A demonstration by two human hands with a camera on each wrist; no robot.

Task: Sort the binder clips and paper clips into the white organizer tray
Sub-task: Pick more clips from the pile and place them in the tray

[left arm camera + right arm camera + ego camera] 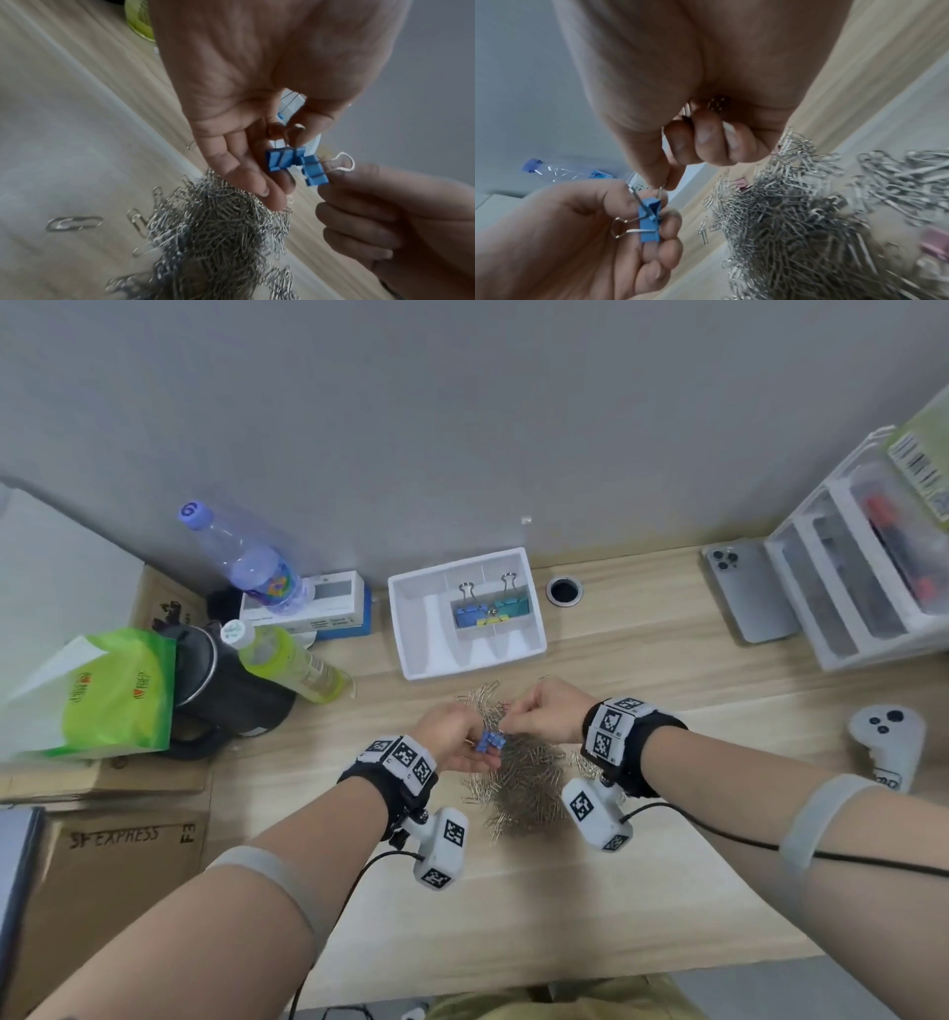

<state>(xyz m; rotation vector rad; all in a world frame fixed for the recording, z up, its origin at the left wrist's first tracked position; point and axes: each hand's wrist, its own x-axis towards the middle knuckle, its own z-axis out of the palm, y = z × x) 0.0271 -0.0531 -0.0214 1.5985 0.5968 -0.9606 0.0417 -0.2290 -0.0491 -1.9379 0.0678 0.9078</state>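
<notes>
Wooden desk (642, 649): both hands at centre, left hand (452, 737) and right hand (544, 716) each pinching blue binder clips (490, 742) (seemingly separating them) above paper clips (524, 788); white organizer tray (411, 629) at twelve o'clock.

Soft, even indoor light is seen in the head view, with only faint shadows cast on the desk (642, 891). Edges are bent hard by the wide lens. Both wrist views are dimmer and grainy, the paper clip pile (808, 223) is smeared, and skin up close is blurred.
</notes>
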